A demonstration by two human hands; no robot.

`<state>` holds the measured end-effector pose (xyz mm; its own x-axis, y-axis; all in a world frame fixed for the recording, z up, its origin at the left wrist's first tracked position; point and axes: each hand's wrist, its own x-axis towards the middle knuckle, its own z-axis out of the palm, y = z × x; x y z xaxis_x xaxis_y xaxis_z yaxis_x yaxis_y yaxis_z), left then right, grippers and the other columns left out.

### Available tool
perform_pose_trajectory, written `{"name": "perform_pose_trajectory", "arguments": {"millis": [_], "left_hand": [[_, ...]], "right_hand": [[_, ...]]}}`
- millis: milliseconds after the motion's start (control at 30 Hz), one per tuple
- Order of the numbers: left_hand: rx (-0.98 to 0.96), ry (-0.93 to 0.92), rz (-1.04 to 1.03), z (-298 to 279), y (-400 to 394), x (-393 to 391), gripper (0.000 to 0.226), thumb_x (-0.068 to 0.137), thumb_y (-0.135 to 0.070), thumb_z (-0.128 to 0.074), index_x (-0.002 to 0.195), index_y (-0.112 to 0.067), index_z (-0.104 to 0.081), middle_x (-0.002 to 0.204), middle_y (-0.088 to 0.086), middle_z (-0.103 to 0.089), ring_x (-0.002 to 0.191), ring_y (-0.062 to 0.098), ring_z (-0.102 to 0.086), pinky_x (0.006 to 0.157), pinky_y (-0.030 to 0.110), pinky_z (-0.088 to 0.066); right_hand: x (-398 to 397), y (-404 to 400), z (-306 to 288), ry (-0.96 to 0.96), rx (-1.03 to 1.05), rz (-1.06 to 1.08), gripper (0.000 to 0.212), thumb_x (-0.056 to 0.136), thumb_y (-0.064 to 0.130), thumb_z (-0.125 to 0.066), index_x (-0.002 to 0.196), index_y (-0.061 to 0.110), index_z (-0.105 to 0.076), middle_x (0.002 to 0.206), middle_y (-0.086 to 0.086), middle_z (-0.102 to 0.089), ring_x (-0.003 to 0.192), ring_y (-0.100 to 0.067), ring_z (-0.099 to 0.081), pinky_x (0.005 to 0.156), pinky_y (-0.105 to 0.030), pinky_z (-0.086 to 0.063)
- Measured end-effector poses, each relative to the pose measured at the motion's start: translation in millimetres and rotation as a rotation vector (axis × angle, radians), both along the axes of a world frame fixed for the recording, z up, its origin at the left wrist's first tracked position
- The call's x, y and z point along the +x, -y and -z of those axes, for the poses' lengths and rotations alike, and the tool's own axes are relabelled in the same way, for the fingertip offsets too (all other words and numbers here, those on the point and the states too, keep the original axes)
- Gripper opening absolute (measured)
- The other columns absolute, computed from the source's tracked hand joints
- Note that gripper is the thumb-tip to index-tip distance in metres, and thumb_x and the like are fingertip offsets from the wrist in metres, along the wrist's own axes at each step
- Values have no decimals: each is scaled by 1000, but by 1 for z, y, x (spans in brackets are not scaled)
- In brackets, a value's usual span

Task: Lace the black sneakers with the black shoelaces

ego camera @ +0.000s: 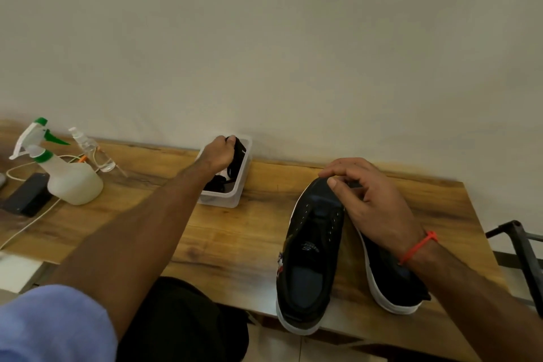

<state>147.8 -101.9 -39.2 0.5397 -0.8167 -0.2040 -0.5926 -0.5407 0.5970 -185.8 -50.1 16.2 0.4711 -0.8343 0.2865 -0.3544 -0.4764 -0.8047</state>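
Observation:
Two black sneakers with white soles lie side by side on the wooden table, heels toward me. The left sneaker (311,261) shows bare eyelets with no lace in them. My right hand (364,200) grips the toe end of the left sneaker, and its forearm covers much of the right sneaker (388,282). My left hand (219,153) reaches into a clear plastic box (232,200) at the back of the table and holds a bundle of black shoelaces (238,156). More dark laces lie in the box bottom.
At the far left stand a white spray bottle (70,179) with a green trigger, a small clear bottle (88,147), a black phone (28,197) and a white cable (26,226). A wall runs behind the table. A black metal frame (526,247) stands right of the table.

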Motion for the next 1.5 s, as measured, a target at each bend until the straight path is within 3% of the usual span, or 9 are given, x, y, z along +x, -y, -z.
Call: {"name": "perform_pose_trajectory", "arguments": {"millis": [67, 200, 300, 500, 733, 933, 1167, 1400, 1500], "left_hand": [[29, 61, -2, -8, 0, 7, 51, 111, -39, -27, 136, -1, -50, 129, 22, -59, 113, 38, -62, 93, 47, -54], [101, 191, 16, -19, -1, 18, 35, 110, -35, -31, 120, -6, -48, 98, 17, -64, 63, 28, -74, 56, 37, -59], [185, 337, 36, -21, 1, 22, 32, 108, -36, -39, 108, -7, -51, 98, 17, -63, 49, 25, -70, 55, 33, -54], [314, 726, 134, -19, -3, 12, 52, 109, -46, -30, 115, -7, -64, 102, 10, -63, 95, 31, -68, 82, 39, -49], [661, 793, 278, -49, 2, 17, 48, 108, -46, -33, 129, -14, -61, 131, 9, -62, 118, 30, -60, 100, 43, -45], [852, 763, 375, -55, 4, 23, 39, 105, -41, -42, 121, -14, -64, 115, 5, -62, 103, 26, -63, 97, 40, -52], [931, 796, 375, -74, 4, 21, 29, 100, -30, -51, 78, -11, -56, 85, 6, -59, 92, 24, -65, 96, 40, -55], [970, 768, 314, -80, 0, 18, 34, 106, -29, -48, 80, -8, -58, 79, 7, -56, 66, 17, -53, 64, 28, -47], [915, 769, 329, -69, 1, 21, 28, 103, -30, -49, 91, -6, -58, 93, 9, -60, 89, 23, -64, 87, 37, -56]], "right_hand": [[-1, 0, -1, -5, -9, 4, 19, 98, 15, -60, 107, 26, -73, 115, 13, -60, 103, -4, -58, 82, -12, -49], [-1, 0, -2, -24, -15, 4, 19, 98, 16, -60, 107, 27, -72, 115, 14, -60, 104, -1, -57, 85, -11, -48], [-1, -1, -3, -44, -3, -12, 20, 98, 15, -59, 108, 26, -72, 115, 13, -60, 104, 0, -56, 84, -9, -47], [-1, 0, -2, -75, -22, -20, 19, 98, 15, -59, 108, 26, -72, 113, 17, -59, 103, 0, -55, 83, -9, -47], [-3, 3, -2, -90, -34, -22, 18, 99, 16, -59, 108, 25, -72, 112, 15, -60, 102, -2, -57, 83, -12, -49], [-2, -2, -3, -92, -35, -35, 18, 98, 16, -60, 108, 25, -72, 111, 14, -60, 99, -3, -57, 81, -12, -48], [-3, 1, -4, -115, -35, -34, 18, 98, 16, -59, 108, 24, -72, 112, 14, -60, 98, -2, -58, 79, -9, -46], [-3, -1, -6, -140, -35, -43, 19, 98, 17, -59, 110, 25, -71, 113, 13, -59, 100, 2, -55, 81, -7, -45], [-4, -1, -7, -154, -37, -37, 19, 99, 17, -59, 110, 26, -71, 113, 13, -59, 98, 0, -56, 82, -8, -46]]}}
